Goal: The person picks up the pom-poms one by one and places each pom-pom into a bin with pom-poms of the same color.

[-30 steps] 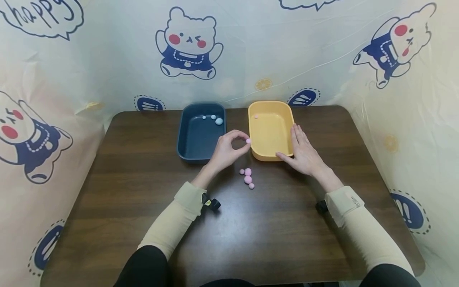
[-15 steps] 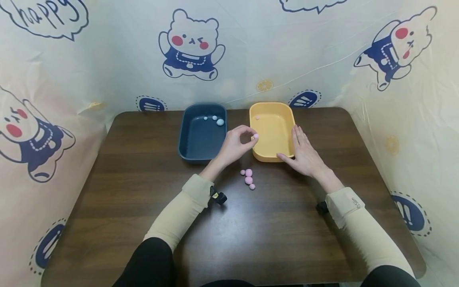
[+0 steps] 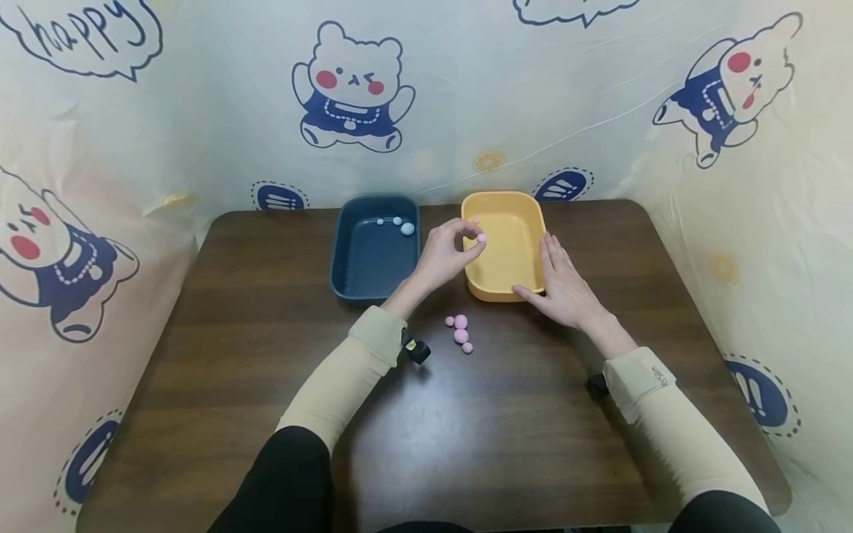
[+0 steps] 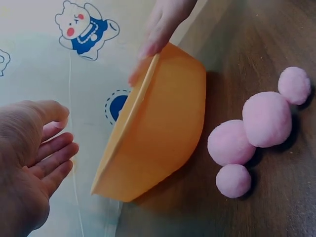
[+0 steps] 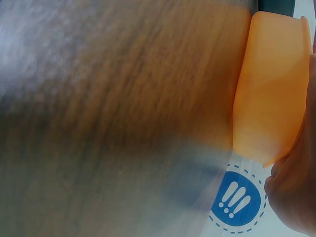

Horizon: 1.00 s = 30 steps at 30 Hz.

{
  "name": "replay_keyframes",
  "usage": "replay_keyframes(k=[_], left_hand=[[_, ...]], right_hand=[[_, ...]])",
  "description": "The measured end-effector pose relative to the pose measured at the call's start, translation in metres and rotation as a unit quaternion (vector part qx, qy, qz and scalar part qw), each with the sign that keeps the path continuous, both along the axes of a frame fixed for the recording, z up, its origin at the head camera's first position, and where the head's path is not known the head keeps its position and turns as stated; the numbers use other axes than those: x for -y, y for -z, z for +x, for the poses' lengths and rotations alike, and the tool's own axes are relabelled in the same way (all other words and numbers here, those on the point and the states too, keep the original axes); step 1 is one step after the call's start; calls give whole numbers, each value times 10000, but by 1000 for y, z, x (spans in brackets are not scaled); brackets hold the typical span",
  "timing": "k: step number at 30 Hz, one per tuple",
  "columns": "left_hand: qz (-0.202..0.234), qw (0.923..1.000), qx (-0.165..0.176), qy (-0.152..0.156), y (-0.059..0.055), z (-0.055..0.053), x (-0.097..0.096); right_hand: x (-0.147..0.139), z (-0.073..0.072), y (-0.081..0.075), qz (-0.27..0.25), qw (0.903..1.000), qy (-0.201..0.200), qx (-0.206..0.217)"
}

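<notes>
My left hand pinches a small pink pom-pom between thumb and index finger, above the left part of the yellow bin. In the left wrist view the pinched ball is hidden behind the fingers. My right hand lies with straight fingers along the bin's right rim, thumb at the near corner. Another small pink pom-pom lies in the bin near its far left corner. In front of the bin a cluster of several pink pom-poms of two sizes sits on the table.
A dark blue bin stands left of the yellow one, with 3 light blue pom-poms inside near its far right corner. Both bins are at the far edge of the brown table, before a printed cloth backdrop.
My left hand has moved right and away from me, carrying the pink pom-pom from beside the yellow bin's left rim to over its inside. The right hand stays on the rim.
</notes>
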<state>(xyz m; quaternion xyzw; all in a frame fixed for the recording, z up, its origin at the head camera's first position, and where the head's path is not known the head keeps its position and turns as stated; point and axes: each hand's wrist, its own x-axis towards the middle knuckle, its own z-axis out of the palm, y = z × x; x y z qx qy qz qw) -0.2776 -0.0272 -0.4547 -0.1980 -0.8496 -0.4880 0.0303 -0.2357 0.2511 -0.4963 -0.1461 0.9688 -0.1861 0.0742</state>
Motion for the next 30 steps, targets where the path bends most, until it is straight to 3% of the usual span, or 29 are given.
replay_keyframes(k=[12, 22, 30], left_hand=[[-167, 9996, 34, -212, 8, -18, -8], [-259, 9995, 130, -138, 15, -21, -23], [-298, 9995, -38, -25, 16, -25, -37]], right_hand=[[1, -1, -1, 31, 9999, -83, -88], [-2, -1, 0, 41, 9999, -63, -82], [0, 0, 2, -1, 9999, -76, -132]])
